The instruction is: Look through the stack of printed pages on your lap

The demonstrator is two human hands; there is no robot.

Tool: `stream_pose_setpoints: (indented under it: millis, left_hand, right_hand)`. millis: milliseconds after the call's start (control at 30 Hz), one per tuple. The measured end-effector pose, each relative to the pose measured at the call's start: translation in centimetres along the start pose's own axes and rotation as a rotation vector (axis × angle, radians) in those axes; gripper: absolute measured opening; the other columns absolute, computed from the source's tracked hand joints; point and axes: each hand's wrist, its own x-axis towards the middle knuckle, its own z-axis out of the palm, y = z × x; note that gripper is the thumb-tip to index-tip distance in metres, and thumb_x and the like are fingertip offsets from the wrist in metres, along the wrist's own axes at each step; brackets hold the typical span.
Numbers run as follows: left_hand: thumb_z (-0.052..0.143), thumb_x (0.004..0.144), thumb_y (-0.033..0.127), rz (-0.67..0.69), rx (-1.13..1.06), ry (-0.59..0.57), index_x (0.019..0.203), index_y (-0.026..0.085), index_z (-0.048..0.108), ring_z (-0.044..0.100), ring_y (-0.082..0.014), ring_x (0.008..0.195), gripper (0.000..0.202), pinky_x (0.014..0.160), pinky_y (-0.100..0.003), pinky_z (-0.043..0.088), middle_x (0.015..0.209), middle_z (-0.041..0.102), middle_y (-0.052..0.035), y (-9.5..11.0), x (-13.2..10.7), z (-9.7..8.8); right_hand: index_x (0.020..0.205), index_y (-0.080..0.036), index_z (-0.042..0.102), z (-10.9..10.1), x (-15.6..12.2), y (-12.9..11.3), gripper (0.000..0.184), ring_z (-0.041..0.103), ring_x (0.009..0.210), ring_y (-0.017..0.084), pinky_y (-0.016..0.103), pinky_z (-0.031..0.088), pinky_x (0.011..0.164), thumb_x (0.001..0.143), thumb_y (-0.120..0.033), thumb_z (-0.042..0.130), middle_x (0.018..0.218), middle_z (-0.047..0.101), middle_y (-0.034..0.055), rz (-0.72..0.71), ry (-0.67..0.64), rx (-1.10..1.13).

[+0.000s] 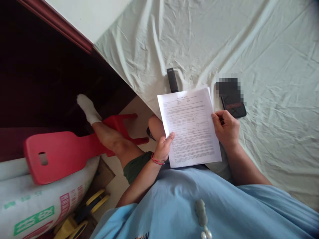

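A small stack of printed paper sheets (190,129) is held up in front of my lap, its top page covered in dense lines of text. My left hand (163,147) grips the lower left edge, thumb on top and the fingers hidden beneath. At the right edge, my right hand (227,127) pinches the paper between thumb and curled fingers. Just beyond that hand a dark phone-like object (234,105), partly pixelated, lies on the pale sheet. A narrow black object (172,80) rests past the top edge of the papers, its near end covered by them.
Wrinkled pale cloth (274,83) spreads over the bed-like surface. To the left stands a red plastic chair (58,156), with my leg resting across it. A printed white sack (45,202) lies below, beside yellow and black items (82,212). Dark wooden furniture (50,66) fills the upper left.
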Motion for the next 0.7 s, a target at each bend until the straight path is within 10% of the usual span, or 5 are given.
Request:
stream_pose_setpoints:
  millis: [700]
  left_hand:
    - [0.089, 0.062, 0.083, 0.063, 0.032, 0.097, 0.087, 0.013, 0.08, 0.078, -0.0354, 0.112, 0.075, 0.105, -0.047, 0.061, 0.093, 0.082, -0.0138, -0.72, -0.14, 0.67]
  right_hand:
    - [0.095, -0.025, 0.075, 0.35, -0.66, -0.33, 0.018, 0.054, 0.058, 0.012, 0.031, 0.049, 0.061, 0.103, -0.032, 0.061, 0.091, 0.071, 0.0033, -0.236, 0.175, -0.092]
